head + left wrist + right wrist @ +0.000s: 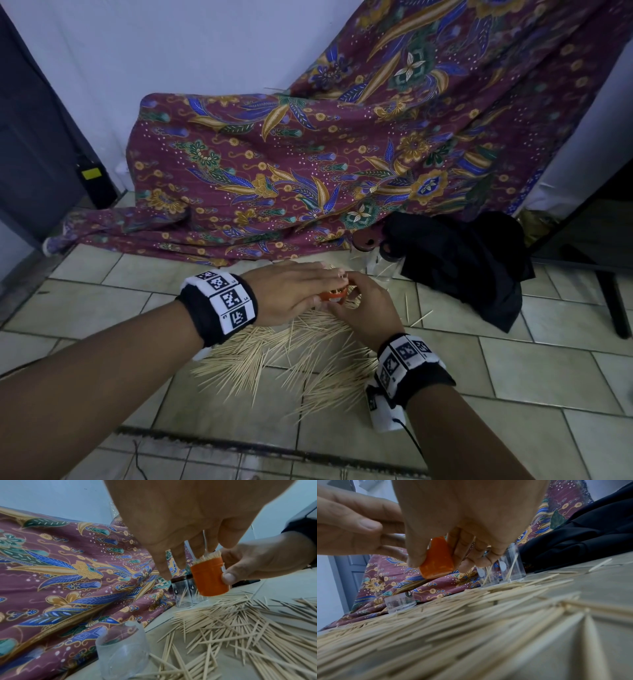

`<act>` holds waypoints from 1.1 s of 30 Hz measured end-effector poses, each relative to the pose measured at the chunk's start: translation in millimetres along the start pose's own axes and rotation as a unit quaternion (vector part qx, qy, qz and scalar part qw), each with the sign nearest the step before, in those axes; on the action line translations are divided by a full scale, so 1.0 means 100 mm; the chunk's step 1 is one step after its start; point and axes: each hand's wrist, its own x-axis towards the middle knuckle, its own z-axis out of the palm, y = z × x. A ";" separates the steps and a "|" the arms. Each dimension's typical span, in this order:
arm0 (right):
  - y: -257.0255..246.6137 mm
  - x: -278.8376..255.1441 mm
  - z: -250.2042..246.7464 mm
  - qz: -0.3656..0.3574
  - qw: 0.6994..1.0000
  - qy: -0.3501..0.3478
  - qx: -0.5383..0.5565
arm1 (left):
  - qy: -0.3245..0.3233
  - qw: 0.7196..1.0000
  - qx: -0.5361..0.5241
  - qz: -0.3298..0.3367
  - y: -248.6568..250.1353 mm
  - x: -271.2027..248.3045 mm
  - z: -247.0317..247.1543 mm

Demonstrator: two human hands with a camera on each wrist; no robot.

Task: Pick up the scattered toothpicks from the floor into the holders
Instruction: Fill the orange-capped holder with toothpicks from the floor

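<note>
An orange holder (335,296) (209,580) (437,559), packed with toothpicks (207,558) that stick out of its top, is held tilted just above the tiled floor. My right hand (359,301) (254,565) grips it with thumb and fingers curled round its side. My left hand (301,286) (181,536) lies over it, its straight fingers touching the toothpick ends. A large heap of scattered toothpicks (291,356) (240,628) (471,615) covers the floor below both hands. Two clear holders (184,596) (511,566) stand upright behind, each with a few toothpicks. A third clear holder (123,649) (400,601) is at the cloth's edge.
A maroon patterned cloth (308,171) drapes down to the floor just behind the holders. A black cloth (462,263) lies at the right, beside a dark furniture leg (613,301). Brown lids (366,240) sit near the clear holders. A dark door (34,137) stands at the left.
</note>
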 end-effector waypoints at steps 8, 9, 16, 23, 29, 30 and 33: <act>0.01 0.01 0.01 -0.001 1.000 0.000 -0.011 | -0.017 1.000 0.008 -0.018 0.04 0.00 0.02; 0.01 0.00 0.01 -0.005 1.000 0.001 -0.012 | -0.022 1.000 0.016 -0.010 0.04 0.00 0.05; -0.01 0.00 0.02 -0.003 1.000 -0.002 -0.010 | 0.000 0.999 0.044 -0.014 0.03 -0.03 0.03; -0.04 -0.02 0.01 0.000 1.000 -0.002 -0.005 | 0.029 0.997 0.066 -0.001 0.02 -0.07 0.04; -0.05 -0.02 0.00 0.005 1.000 -0.006 0.003 | 0.010 0.998 0.061 -0.030 -0.01 -0.11 0.06; -0.05 -0.02 0.00 0.005 1.000 -0.006 0.003 | 0.013 0.998 0.057 -0.026 -0.01 -0.11 0.07; -0.06 -0.02 0.00 0.002 1.000 -0.009 -0.004 | -0.001 0.997 0.074 -0.008 0.01 -0.12 0.11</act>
